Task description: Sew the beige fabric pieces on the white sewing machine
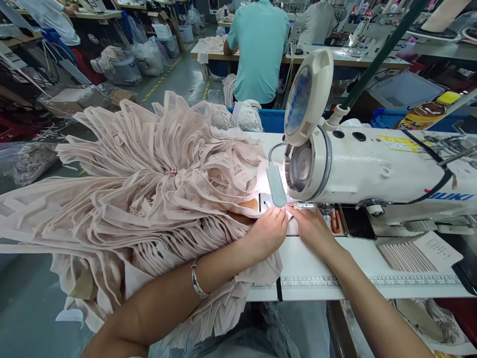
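Note:
A big heap of pale pink mesh and lace fabric pieces (149, 174) spreads over the left of the sewing table and hangs off its edge. My left hand (266, 231) lies flat on the fabric's edge just in front of the needle area. My right hand (311, 226) presses flat beside it, fingertips close to the presser foot (303, 204). Both hands pin the cloth down under the head of the white sewing machine (372, 166). A small lamp (276, 185) shines on the spot. A silver bangle (197, 281) circles my left wrist.
A ruler strip (354, 283) runs along the white table's front edge. Orange-handled snips (335, 221) lie under the machine arm, a stack of paper tags (410, 253) to the right. A person in a teal shirt (261, 49) sits ahead, back turned. Bags and bins stand on the floor at left.

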Demonstrator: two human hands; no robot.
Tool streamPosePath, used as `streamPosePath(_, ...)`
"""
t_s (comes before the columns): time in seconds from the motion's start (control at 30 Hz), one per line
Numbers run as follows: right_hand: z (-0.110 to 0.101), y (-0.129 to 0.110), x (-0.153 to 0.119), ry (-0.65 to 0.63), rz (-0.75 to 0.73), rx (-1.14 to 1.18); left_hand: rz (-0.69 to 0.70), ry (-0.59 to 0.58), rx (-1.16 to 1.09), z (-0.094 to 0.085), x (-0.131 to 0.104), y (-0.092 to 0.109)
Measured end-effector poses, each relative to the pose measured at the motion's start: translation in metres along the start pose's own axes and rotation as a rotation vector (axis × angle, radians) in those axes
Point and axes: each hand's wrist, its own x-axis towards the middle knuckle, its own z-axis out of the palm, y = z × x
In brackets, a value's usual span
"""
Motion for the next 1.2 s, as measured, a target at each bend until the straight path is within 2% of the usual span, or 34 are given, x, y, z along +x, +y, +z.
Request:
streamPosePath(0.37,0.004,0.002,0.001,0.027,0.008,-0.024,-0.029,0.031,-0.030,0.003,-0.001,-0.003)
streamPosePath(0.57,0.003,0.000,0.002,-0.001,0.028,-0.040,-0.060,0.128,0.027,0.011,-0.006,0.001)
streamPosePath(0.67,0.009,0.002,0.000,0.114,0.001,-0.080,-0.036,0.140,0.048,0.008,-0.008,-0.005)
streamPosePath(0.77,0.018,0.007,-0.006,0.307,-0.092,-0.046,-0.037,0.066,0.004,0.002,-0.007,-0.022)
streamPosePath(0.83,0.023,0.010,-0.009,0.387,-0.168,0.016,-0.071,0.044,-0.069,-0.001,-0.007,-0.034)
streamPosePath(0.93,0.025,0.012,-0.012,0.416,-0.225,0.080,-0.061,0.085,-0.173,0.000,-0.006,-0.044)
streamPosePath(1.03,0.024,0.013,-0.012,0.419,-0.250,0.097,-0.081,0.134,-0.189,0.005,-0.003,-0.043)
streamPosePath(1.2,0.020,0.011,-0.013,0.463,-0.254,0.129,-0.030,0.089,-0.170,0.010,-0.001,-0.037)
